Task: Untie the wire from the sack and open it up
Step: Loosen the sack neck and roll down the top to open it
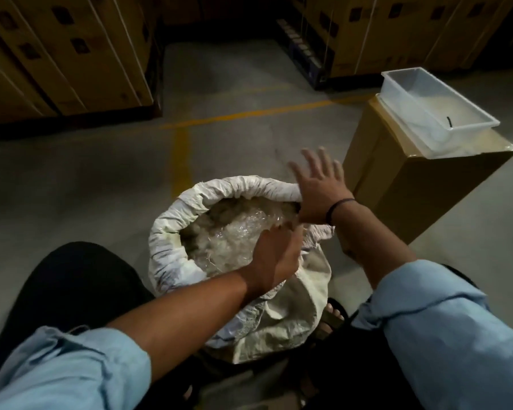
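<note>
Concrete floor [101, 173], grey and crossed by yellow painted lines, across most of the head view. Stacks of brown cartons [57, 54] along the far edge, left and right, with a dark gap between them. Tall cardboard box [412, 196] upright on the floor at the right. White woven sack [293, 306] on the floor between the person's knees, near the box's left side; stands with its mouth wide open and its rim rolled down into a thick collar around pale, glossy shredded filling [228, 232]. Light blue sleeves [456, 335] pushed up on both forearms, low in the picture. Clear plastic tray [486, 121] on top of the box, overhanging its far end. Right hand [320, 190] open, fingers spread and blurred, heel over the far right part of the rolled rim; touching or just above, cannot tell. Left hand [276, 255] at the near right side of the mouth, back toward the camera, fingers reaching in toward the filling; gripping or merely resting, cannot tell. Sandalled foot [333, 318] just right of the sack's base. Thin dark band [336, 208] round the right wrist. Small dark item [448, 121] in the tray, too small to identify.
</note>
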Tool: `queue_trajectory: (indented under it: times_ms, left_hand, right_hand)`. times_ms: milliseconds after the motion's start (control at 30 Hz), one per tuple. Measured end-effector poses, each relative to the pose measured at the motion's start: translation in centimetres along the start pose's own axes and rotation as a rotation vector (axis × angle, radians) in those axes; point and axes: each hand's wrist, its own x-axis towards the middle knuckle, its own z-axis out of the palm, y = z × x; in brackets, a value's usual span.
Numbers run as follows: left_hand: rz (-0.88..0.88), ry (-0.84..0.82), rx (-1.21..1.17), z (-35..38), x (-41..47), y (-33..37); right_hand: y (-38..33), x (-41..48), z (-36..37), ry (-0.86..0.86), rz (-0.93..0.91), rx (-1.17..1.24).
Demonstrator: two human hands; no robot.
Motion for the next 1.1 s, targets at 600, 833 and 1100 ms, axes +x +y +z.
queue_trajectory:
  times_ms: [600, 833, 1100]
  left_hand:
    - [-0.368, -0.363, -0.207, 3.9, -8.9, -3.8]
    - [0.051, -0.287, -0.030, 3.6, -9.5, -1.5]
    - [-0.081, -0.267, 0.125, 4.6, -10.1, -1.8]
  right_hand:
    - [-3.0, -4.9, 6.7, -0.197, -0.193, -0.453]
    - [-4.2, -6.0, 8.1, -0.554, -0.606, -0.626]
    - [-3.6, -8.6, 8.5, -0.579, -0.492, -0.313]
